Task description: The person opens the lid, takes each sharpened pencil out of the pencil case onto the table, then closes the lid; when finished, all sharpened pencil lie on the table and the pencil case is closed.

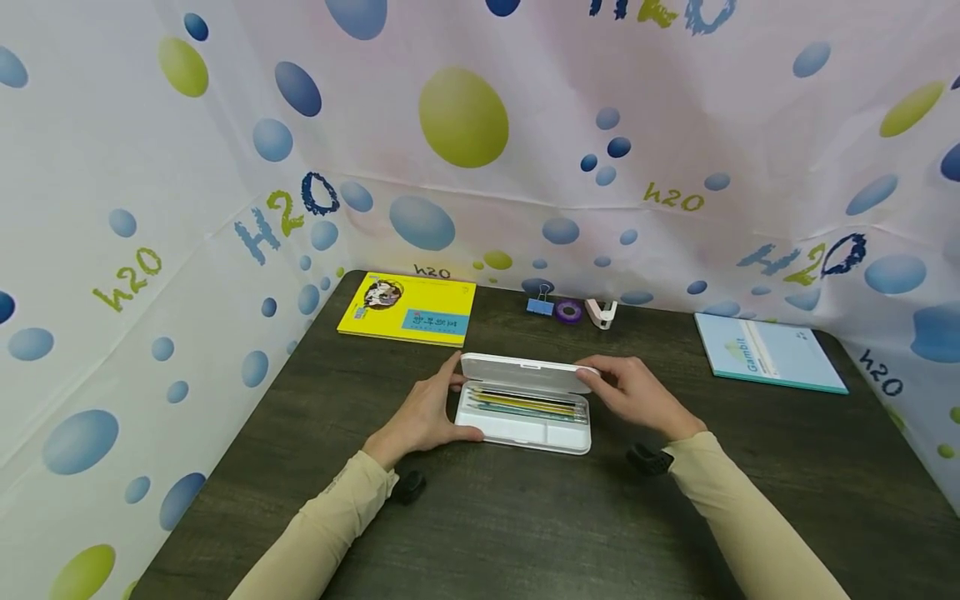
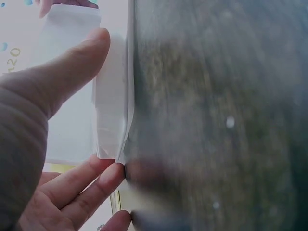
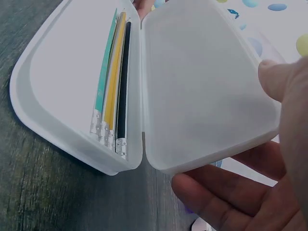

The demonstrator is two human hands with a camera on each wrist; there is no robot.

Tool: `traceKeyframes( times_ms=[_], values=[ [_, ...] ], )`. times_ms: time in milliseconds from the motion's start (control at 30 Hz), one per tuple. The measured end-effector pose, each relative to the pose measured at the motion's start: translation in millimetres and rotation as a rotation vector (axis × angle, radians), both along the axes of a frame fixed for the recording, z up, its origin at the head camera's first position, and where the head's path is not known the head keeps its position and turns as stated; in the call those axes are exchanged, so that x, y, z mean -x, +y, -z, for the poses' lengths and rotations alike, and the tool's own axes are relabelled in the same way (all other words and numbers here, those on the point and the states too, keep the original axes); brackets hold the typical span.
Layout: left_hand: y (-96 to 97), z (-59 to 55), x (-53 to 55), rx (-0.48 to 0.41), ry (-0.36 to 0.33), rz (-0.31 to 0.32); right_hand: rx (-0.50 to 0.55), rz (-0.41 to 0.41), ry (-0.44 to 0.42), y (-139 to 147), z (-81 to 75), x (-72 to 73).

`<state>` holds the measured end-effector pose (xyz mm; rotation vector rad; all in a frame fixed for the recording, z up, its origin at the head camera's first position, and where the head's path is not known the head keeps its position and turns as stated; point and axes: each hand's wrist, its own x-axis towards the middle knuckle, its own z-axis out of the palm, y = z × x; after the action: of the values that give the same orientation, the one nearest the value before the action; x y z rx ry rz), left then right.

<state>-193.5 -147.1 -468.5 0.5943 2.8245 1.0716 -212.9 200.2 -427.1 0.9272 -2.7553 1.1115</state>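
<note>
A white plastic pencil case [image 1: 517, 429] lies on the dark table with its lid [image 1: 517, 372] raised at the back. Several pencils [image 3: 114, 82], green, yellow and black with metal ends, lie side by side along the hinge side. My left hand [image 1: 423, 414] grips the left end of the case, thumb at the front edge and fingers at the back corner. With my right hand [image 1: 633, 390] I hold the lid's right end, thumb on its upper edge and fingers behind it. In the left wrist view, the case's side wall [image 2: 113, 110] shows between thumb and fingers.
A yellow book [image 1: 397, 333] lies at the back left, a light blue Gambit notebook [image 1: 772, 354] at the right. Along the back stand a blue binder clip [image 1: 540, 307], a purple tape roll [image 1: 568, 312] and a small white-and-pink stapler-like thing [image 1: 602, 313]. A patterned curtain [image 1: 525, 192] encloses the table.
</note>
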Motion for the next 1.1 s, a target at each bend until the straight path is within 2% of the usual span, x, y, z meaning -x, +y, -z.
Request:
traceKeyframes(
  times_ms=[267, 400, 667, 833, 1100],
  values=[
    [0.0, 1.0, -1.2, -0.014, -0.016, -0.01, 0.03, 0.095, -0.07, -0.2, 4.5, 5.9],
    [-0.5, -0.2, -1.7, -0.019, -0.023, -0.023, 0.053, 0.124, -0.063, -1.9, 5.7, 11.0],
    [-0.3, -1.1, -1.0, -0.019, -0.025, -0.027, 0.129, 0.259, -0.019, -0.7, 11.0, 23.2],
    [-0.1, -0.5, -0.5, -0.016, -0.019, -0.016, 0.17, 0.256, 0.0, 2.2, 15.4, 30.4],
    [0.0, 0.0, 1.0, 0.003, 0.002, 0.027, 0.15, 0.268, -0.031, 6.5, 23.1, 37.9]
  ],
)
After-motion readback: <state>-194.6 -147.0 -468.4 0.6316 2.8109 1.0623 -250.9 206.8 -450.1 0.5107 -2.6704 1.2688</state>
